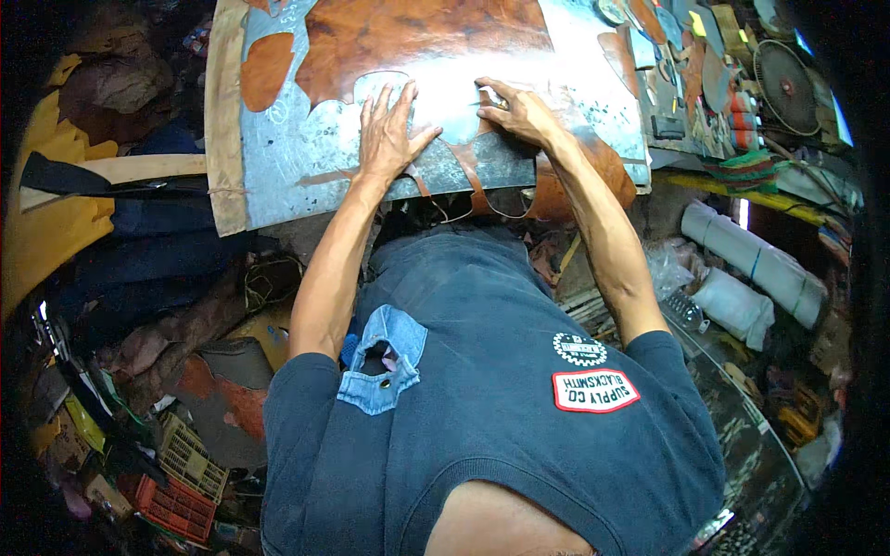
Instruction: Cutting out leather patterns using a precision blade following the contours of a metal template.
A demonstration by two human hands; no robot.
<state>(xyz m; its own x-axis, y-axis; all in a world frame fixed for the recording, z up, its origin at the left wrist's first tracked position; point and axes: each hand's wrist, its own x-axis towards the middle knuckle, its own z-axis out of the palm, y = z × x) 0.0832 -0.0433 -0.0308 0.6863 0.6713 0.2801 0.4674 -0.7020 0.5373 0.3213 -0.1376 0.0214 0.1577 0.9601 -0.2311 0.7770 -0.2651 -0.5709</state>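
Note:
My left hand (391, 132) lies on the pale, scuffed metal-topped board (278, 167) with its fingers spread, next to the cut edge of a large brown leather hide (426, 37). To its right, my right hand (524, 116) rests on the same surface, fingers bent and the thumb apart from the index finger. A narrow strip of brown leather shows by its fingertips; nothing held can be made out. Thin leather offcut strips (476, 185) run between the hands and droop over the near edge. Under my right forearm, a wider brown leather piece (598, 171) curves over that edge.
A rounded leather piece (267, 72) lies at the board's far left. Tools and scraps crowd the right, beside a round fan (786, 83). White wrapped rolls (751, 255) lie lower right. Crates (176, 508) and clutter fill the lower left; yellow sheet material (56, 213) hangs at left.

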